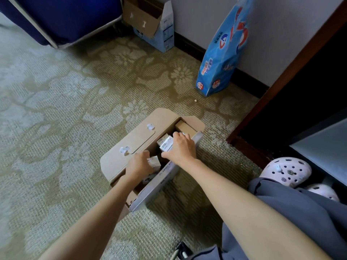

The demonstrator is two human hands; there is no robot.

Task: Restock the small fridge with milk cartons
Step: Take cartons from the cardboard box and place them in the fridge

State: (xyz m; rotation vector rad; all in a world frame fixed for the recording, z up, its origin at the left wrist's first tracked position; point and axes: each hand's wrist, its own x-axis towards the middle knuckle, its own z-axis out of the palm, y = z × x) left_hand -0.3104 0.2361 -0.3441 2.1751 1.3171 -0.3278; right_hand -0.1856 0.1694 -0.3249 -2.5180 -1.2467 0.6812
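From above, a person reaches both bare arms into an open cardboard box (131,136) on patterned carpet (56,109). The left hand (139,166) curls its fingers round a small milk carton (155,163) low inside the box. The right hand (181,149) grips the top of a second carton (165,144) standing deeper in the box. A blue bag (223,53) leans on the wall, another opened box (150,25) stands further along it, and pink clogs (287,170) show at right.
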